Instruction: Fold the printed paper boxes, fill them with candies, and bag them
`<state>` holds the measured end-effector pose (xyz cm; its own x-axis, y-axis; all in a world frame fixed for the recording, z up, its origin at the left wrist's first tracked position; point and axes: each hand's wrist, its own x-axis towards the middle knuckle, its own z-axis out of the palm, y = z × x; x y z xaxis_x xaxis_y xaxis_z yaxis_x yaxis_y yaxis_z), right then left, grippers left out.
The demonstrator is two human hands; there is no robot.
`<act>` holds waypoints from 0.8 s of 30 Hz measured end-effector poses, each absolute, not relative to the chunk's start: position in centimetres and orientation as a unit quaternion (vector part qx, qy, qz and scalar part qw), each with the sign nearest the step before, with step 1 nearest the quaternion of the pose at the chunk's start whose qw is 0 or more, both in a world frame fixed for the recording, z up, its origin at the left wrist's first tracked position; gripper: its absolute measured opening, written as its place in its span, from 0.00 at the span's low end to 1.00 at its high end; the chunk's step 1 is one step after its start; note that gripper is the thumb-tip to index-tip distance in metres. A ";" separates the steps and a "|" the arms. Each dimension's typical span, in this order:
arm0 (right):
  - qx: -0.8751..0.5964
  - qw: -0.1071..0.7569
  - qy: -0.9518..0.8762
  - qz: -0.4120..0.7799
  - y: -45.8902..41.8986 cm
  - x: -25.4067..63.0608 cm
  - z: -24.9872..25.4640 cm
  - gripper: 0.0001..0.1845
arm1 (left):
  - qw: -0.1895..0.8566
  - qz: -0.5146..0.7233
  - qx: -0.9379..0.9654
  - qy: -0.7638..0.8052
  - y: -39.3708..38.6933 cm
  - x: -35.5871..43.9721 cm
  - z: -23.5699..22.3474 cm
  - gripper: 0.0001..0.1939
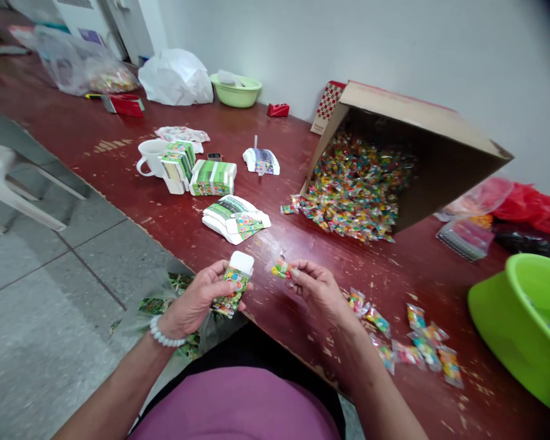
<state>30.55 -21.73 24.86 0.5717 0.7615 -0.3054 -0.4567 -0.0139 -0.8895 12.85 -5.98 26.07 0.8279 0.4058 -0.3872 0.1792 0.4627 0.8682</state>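
Head view. Small printed cardboard box: rectangular, glossy green with cartoon print, white top flap standing open; held near the table's front edge, the left hand closed around its lower half. Sweet packet: clear crinkled film, multicoloured contents; pinched between thumb and fingertips of the right hand, just beside the box's open end. Loose packets lie scattered to the right. Tipped corrugated carton spills a heap of packets. Flat box blanks, stacked. Lime plastic basin. Table: dark red, scuffed, chipped paint. Wall grey; floor tiled.
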 end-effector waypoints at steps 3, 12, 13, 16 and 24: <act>-0.565 0.682 -0.159 0.437 -22.1 30.5 24.9 0.17 | 0.786 0.048 0.562 0.253 -6.6 12.9 26.2 0.15; -0.662 0.517 -0.377 0.390 -23.6 30.9 25.7 0.09 | 0.654 -0.014 0.727 0.206 -8.0 13.8 27.1 0.10; -0.672 0.492 -0.418 0.362 -23.7 30.9 26.0 0.07 | 0.629 -0.015 0.750 0.205 -8.2 13.9 26.9 0.09; -0.679 0.454 -0.496 0.294 -23.4 30.4 26.6 0.06 | 0.605 -0.006 0.771 0.198 -9.0 14.0 26.3 0.08; -0.703 0.572 -0.375 0.193 -22.6 28.5 26.7 0.07 | 0.833 0.042 0.476 0.280 -10.5 14.5 25.0 0.21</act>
<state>28.52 -22.64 26.71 0.6445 0.7480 0.1584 0.3069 -0.0634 -0.9496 14.53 -10.52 25.00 0.8398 0.3357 -0.4265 0.1974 0.5430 0.8162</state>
